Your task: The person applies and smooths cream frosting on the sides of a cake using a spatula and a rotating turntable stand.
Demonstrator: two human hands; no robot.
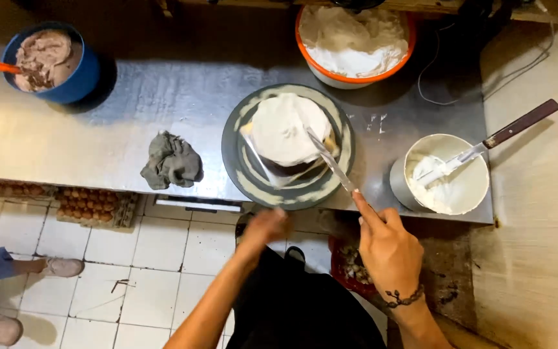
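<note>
A small cake covered in white cream (283, 129) stands on a round grey turntable (240, 161) on a steel worktop. My right hand (389, 249) grips a long palette knife (332, 163) whose blade tip rests against the cake's right side. My left hand (265, 227) is blurred, at the turntable's near edge, fingers curled; whether it touches the rim I cannot tell. A beaded bracelet circles my right wrist.
A white tub of cream (448, 173) with a brown-handled spatula (498, 137) stands at the right. An orange bowl of white cream (355, 42) sits behind, a blue bowl of brown cream (50, 61) far left. A grey rag (171, 161) lies left of the turntable. Another person's feet (8, 297) are bottom left.
</note>
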